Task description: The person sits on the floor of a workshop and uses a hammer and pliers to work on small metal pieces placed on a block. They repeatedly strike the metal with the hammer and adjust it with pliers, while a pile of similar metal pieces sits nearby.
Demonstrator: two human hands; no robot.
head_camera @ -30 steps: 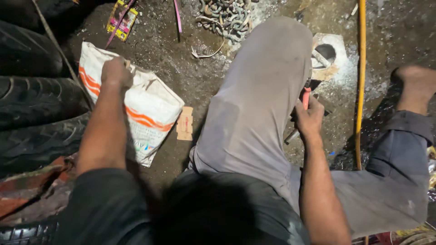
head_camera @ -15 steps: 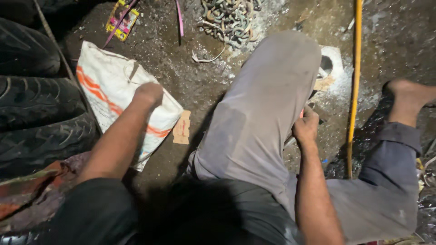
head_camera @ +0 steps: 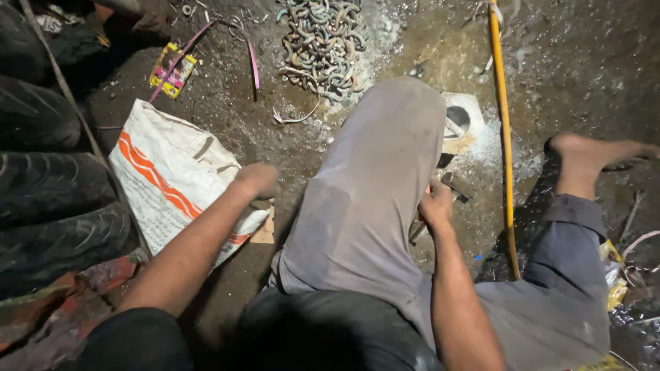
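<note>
I sit on a dirt floor with my left knee (head_camera: 385, 172) raised in grey trousers. My left hand (head_camera: 256, 180) is a closed fist, knuckles up, at the near right edge of a white sack with orange stripes (head_camera: 172, 178). Just below it lies a small piece of cardboard (head_camera: 265, 233). My right hand (head_camera: 436, 206) sits tight against the right side of the raised knee, shut on a dark metal tool (head_camera: 452, 187) whose end pokes out below the hand. Beyond it stands a white block with a round hole (head_camera: 464, 120).
Black tyres (head_camera: 48, 199) are stacked at the left. A pile of curved metal pieces (head_camera: 320, 45) lies at the top, with a colourful packet (head_camera: 173, 69) and a purple strap (head_camera: 227, 34) nearby. A yellow rod (head_camera: 502, 137) runs down the right, beside my bare foot (head_camera: 591, 154).
My left hand has drawn back from the sack's far corner across it to its near edge. My right hand stays by the knee with the tool.
</note>
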